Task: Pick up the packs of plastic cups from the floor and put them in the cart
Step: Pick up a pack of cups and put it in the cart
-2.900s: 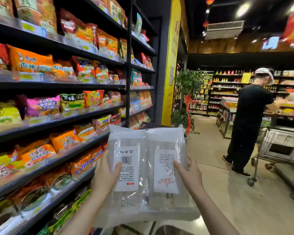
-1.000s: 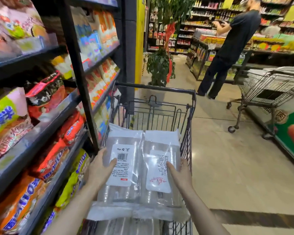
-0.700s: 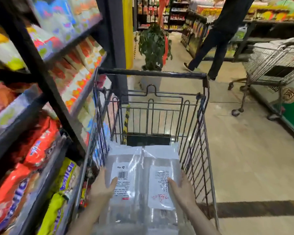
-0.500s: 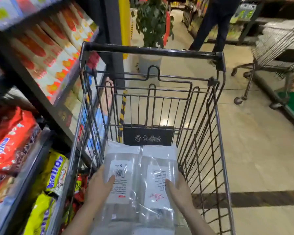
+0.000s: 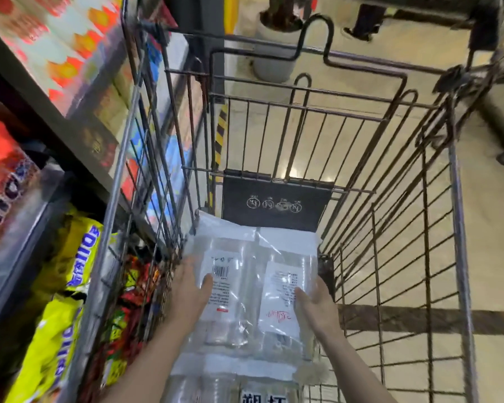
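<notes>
Two clear packs of plastic cups (image 5: 250,289) with white labels lie side by side deep inside the wire cart (image 5: 454,216). My left hand (image 5: 189,292) grips their left edge, thumb over the barcode label. My right hand (image 5: 314,306) holds the right edge, thumb on the other label. More cup packs (image 5: 230,388) lie underneath, nearer to me, partly hidden.
Shelves of snack bags (image 5: 56,301) run close along the cart's left side. A black seat flap (image 5: 274,202) closes the cart's far end. Tan floor with a dark stripe (image 5: 419,318) lies to the right. A potted plant (image 5: 274,53) and a person's foot (image 5: 361,27) lie beyond.
I carried the two packs from chest height down into the cart. My view tipped downward and closer, and both hands kept their hold throughout.
</notes>
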`<state>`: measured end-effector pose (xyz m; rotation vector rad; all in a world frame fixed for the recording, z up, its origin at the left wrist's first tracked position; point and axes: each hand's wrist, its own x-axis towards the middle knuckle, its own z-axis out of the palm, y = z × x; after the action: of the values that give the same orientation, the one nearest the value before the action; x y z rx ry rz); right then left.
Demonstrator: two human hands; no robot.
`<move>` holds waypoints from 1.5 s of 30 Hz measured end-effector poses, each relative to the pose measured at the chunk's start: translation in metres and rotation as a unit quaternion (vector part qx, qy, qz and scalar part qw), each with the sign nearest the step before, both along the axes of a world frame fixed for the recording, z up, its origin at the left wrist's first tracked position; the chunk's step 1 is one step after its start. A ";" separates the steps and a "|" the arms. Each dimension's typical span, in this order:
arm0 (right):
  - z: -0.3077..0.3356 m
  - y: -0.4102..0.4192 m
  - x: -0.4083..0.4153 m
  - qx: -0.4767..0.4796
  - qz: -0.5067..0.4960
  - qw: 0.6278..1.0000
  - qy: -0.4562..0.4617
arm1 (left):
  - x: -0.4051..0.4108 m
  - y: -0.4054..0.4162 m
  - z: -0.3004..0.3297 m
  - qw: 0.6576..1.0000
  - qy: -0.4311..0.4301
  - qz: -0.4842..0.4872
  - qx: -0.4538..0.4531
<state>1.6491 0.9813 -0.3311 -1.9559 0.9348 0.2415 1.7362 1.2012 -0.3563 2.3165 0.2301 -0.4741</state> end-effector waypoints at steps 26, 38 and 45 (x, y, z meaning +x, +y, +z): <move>-0.033 0.000 0.005 -0.026 0.042 0.995 0.084 | -0.016 0.012 -0.022 0.999 -0.019 -0.006 0.028; -0.016 -0.008 0.020 0.003 0.037 0.996 0.079 | -0.002 0.015 -0.007 0.997 -0.018 -0.050 0.060; 0.065 -0.026 0.032 -0.128 0.120 0.984 0.020 | 0.014 0.005 0.057 0.984 -0.048 -0.124 0.118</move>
<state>1.6815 0.9557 -0.2663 -2.3128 0.7845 0.3124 1.7500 1.2061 -0.2990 2.6082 -0.0531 -0.4768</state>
